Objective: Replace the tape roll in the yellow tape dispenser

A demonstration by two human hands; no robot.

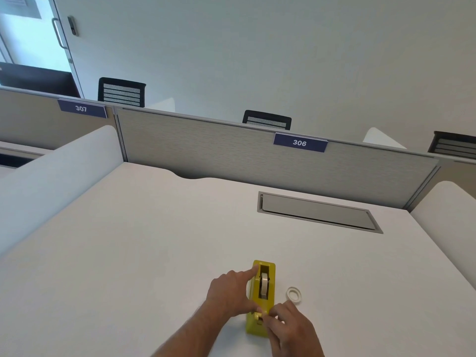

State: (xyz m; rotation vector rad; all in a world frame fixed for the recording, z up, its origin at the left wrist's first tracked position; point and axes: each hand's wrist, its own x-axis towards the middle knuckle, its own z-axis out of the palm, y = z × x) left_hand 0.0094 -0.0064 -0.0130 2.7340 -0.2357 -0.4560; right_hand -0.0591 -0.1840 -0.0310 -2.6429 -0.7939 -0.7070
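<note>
The left hand (228, 292) braces the yellow plastic tape dispenser (260, 297) on the white counter (128, 253), fingers spread along its side. The right hand (288, 328) pinches at the cutter end (likely the tape's tail). A roll sits inside; a small white tape roll (294, 295) lies just beside. Judged: seating or threading tape next.

Open desk (154, 240) left and ahead; right approach narrowed by loose tape roll (294, 295) near yellow dispenser (260, 325); far reach blocked by partition (219, 150); both hands crowding dispenser's near end.
</note>
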